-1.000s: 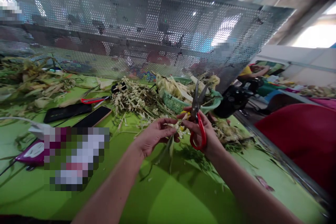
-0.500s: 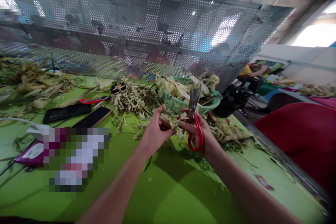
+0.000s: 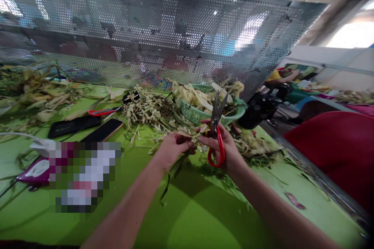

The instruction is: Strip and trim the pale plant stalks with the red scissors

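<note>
My left hand (image 3: 171, 151) is closed in a pinch on a pale plant strip, probably dried husk, with a dark leafy strand hanging below. My right hand (image 3: 229, 151) faces it, fingertips on a small bundle of pale husk pieces (image 3: 201, 134). Red-handled scissors (image 3: 216, 118) are held in that same hand, blades pointing up and slightly apart. The fingertips of both hands nearly meet; what lies exactly between them is partly hidden. Just beyond stands a green basket (image 3: 193, 113) holding husks and pale silky fibres. Left of it is a heap of cut husk bits (image 3: 149, 111).
Two dark phones, one black (image 3: 74, 125) and one lighter-edged (image 3: 102, 130), lie left beside a red-handled cutter (image 3: 101, 112) and a purple power strip (image 3: 33, 171). A perforated metal screen (image 3: 163, 27) stands behind. A red chair back (image 3: 333, 148) is at right; a person's arm shows farther off.
My left fingers have closed from a spread pose onto a plant strip near my right fingertips, and a dark strand now hangs below. My right hand with the scissors has barely moved.
</note>
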The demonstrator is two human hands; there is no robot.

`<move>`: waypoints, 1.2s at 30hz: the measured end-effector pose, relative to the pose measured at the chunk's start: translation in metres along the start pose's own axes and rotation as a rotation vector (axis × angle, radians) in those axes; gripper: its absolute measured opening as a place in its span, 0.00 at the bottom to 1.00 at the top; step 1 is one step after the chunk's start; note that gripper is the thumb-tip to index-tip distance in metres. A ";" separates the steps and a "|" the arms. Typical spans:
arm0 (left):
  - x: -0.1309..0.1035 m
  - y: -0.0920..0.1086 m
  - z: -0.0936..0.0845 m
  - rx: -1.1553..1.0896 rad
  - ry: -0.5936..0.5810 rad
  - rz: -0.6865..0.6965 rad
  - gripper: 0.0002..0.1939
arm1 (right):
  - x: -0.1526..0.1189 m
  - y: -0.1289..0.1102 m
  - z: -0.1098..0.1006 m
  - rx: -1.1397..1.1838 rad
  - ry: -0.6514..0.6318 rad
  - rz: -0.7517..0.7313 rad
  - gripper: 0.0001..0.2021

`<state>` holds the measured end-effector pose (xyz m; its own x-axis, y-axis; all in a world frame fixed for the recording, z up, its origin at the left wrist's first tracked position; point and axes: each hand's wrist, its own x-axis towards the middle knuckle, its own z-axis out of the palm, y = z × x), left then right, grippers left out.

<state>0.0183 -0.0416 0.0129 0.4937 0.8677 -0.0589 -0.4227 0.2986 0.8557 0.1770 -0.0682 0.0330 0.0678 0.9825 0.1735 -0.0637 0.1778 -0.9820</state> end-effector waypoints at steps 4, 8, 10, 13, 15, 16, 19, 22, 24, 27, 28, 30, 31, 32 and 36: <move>-0.004 0.000 0.002 -0.081 0.039 -0.066 0.15 | -0.001 0.001 0.001 0.032 0.001 -0.021 0.23; -0.004 0.001 0.000 -0.025 -0.021 -0.015 0.15 | -0.002 0.001 0.000 0.052 0.023 -0.037 0.23; -0.002 0.001 -0.002 0.024 -0.039 0.021 0.16 | -0.001 0.001 0.000 0.043 0.050 -0.054 0.23; 0.000 -0.001 -0.005 0.058 -0.028 0.044 0.18 | 0.001 -0.001 -0.002 0.032 0.086 -0.046 0.22; 0.001 -0.002 -0.006 0.062 -0.028 0.042 0.17 | 0.003 -0.001 -0.003 0.037 0.104 -0.025 0.21; 0.001 -0.002 -0.007 0.059 -0.030 0.036 0.17 | 0.004 -0.001 -0.004 0.042 0.114 -0.021 0.22; 0.001 -0.002 -0.007 0.034 -0.026 0.008 0.16 | 0.005 0.000 -0.006 0.063 0.123 -0.017 0.22; 0.000 0.000 -0.005 0.002 -0.012 -0.033 0.16 | 0.005 0.001 -0.007 0.050 0.111 -0.010 0.22; -0.001 0.001 -0.004 -0.008 -0.003 -0.059 0.16 | 0.004 0.001 -0.007 0.019 0.108 -0.016 0.21; -0.001 0.002 -0.004 -0.012 0.003 -0.088 0.15 | 0.003 -0.002 -0.007 -0.011 0.078 -0.043 0.22; 0.000 0.001 -0.005 -0.015 0.006 -0.097 0.14 | 0.003 -0.002 -0.007 -0.017 0.066 -0.057 0.22; 0.001 0.000 -0.008 -0.009 -0.008 -0.112 0.12 | 0.003 -0.003 -0.007 -0.024 0.049 -0.086 0.21; 0.001 -0.002 -0.009 0.004 -0.021 -0.112 0.11 | 0.004 -0.004 -0.008 -0.026 0.047 -0.100 0.21; 0.002 -0.003 -0.011 0.022 -0.036 -0.109 0.10 | 0.004 -0.004 -0.008 -0.029 0.049 -0.108 0.21; 0.001 -0.005 -0.013 0.076 -0.046 -0.122 0.10 | 0.004 -0.005 -0.008 -0.052 0.076 -0.104 0.20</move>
<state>0.0114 -0.0370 0.0016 0.5733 0.8068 -0.1427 -0.2996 0.3686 0.8800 0.1852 -0.0658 0.0384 0.1471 0.9516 0.2699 -0.0011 0.2730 -0.9620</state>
